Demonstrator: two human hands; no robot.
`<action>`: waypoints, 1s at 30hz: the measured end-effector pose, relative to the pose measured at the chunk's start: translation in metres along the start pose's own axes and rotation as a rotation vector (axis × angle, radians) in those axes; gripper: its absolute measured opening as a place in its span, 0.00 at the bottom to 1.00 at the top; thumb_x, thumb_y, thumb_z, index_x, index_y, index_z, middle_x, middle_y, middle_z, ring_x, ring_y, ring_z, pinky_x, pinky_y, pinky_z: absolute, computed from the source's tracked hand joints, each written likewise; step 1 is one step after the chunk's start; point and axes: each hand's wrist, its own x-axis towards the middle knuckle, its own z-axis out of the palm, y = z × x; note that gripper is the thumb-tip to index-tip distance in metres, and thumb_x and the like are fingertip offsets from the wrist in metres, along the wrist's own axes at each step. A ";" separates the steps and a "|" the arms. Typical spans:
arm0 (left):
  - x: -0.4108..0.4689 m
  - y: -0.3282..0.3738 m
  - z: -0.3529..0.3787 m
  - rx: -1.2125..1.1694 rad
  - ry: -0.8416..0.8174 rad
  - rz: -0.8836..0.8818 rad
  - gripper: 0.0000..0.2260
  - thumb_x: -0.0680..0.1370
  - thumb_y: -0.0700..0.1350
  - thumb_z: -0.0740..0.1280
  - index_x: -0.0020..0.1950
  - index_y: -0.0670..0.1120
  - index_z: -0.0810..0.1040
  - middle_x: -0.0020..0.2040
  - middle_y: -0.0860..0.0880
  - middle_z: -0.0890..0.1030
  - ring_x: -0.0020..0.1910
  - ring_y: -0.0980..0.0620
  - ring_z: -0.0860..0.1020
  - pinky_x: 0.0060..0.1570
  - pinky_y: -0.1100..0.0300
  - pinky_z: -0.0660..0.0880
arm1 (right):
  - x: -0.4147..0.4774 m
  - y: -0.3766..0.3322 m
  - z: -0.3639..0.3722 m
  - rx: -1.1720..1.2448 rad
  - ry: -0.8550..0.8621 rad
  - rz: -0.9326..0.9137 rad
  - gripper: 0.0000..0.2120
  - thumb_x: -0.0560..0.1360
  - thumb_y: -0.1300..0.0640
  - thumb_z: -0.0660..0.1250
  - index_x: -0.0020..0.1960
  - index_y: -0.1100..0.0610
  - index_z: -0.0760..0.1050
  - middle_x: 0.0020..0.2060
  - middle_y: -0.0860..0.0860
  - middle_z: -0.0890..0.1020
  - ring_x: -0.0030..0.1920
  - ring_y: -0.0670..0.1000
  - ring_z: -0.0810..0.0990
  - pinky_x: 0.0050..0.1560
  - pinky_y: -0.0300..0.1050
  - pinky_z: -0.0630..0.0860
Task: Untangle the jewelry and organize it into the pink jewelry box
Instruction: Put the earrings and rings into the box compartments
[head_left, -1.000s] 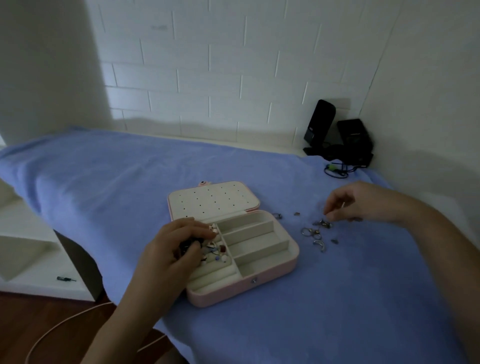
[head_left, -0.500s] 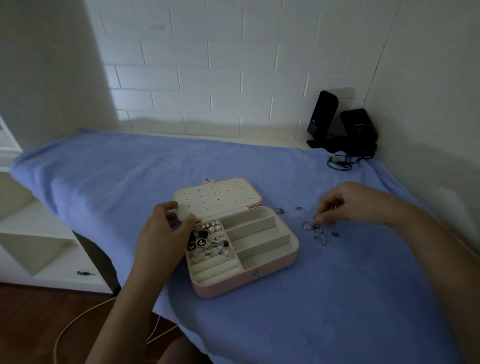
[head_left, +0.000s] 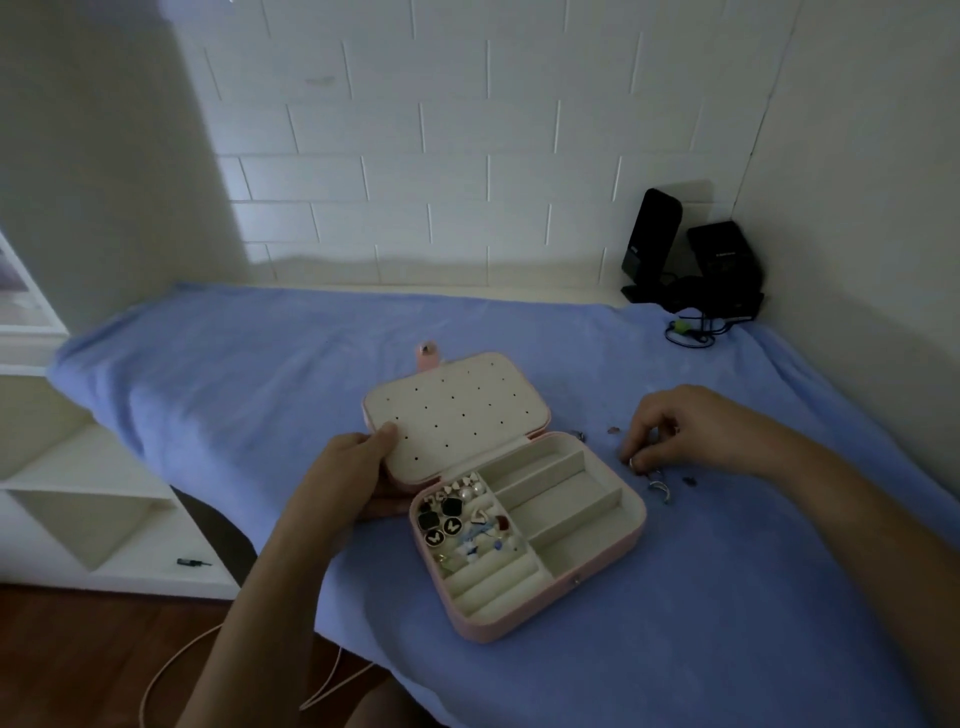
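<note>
Nothing here reads clearly. The two black boxes in the far corner each carry a small pale mark, too blurred to make out.

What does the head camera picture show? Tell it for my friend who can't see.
A person's left hand holds the open lid of a pink jewelry box on a blue cloth, while the right hand pinches a small silver piece from loose jewelry beside it. Earrings sit in the box's left compartment; the others look empty.
</note>
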 end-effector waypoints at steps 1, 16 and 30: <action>0.000 -0.001 -0.001 0.012 0.004 -0.006 0.14 0.82 0.47 0.58 0.46 0.38 0.75 0.34 0.40 0.82 0.30 0.47 0.80 0.24 0.61 0.77 | 0.001 0.001 0.000 -0.017 0.015 -0.001 0.08 0.66 0.58 0.77 0.37 0.45 0.83 0.40 0.47 0.81 0.35 0.45 0.77 0.37 0.35 0.70; 0.025 0.019 -0.046 0.336 0.287 0.118 0.21 0.83 0.47 0.53 0.31 0.43 0.66 0.30 0.47 0.67 0.30 0.53 0.66 0.29 0.63 0.60 | 0.010 0.000 -0.005 0.038 0.079 0.101 0.15 0.69 0.67 0.73 0.38 0.45 0.83 0.41 0.43 0.84 0.38 0.40 0.81 0.42 0.33 0.76; 0.047 0.033 -0.006 0.370 0.125 0.194 0.21 0.83 0.49 0.52 0.34 0.42 0.70 0.32 0.47 0.73 0.31 0.52 0.71 0.30 0.60 0.63 | 0.002 0.028 -0.017 0.117 0.085 0.206 0.18 0.74 0.73 0.61 0.44 0.54 0.83 0.42 0.48 0.85 0.42 0.42 0.82 0.42 0.30 0.76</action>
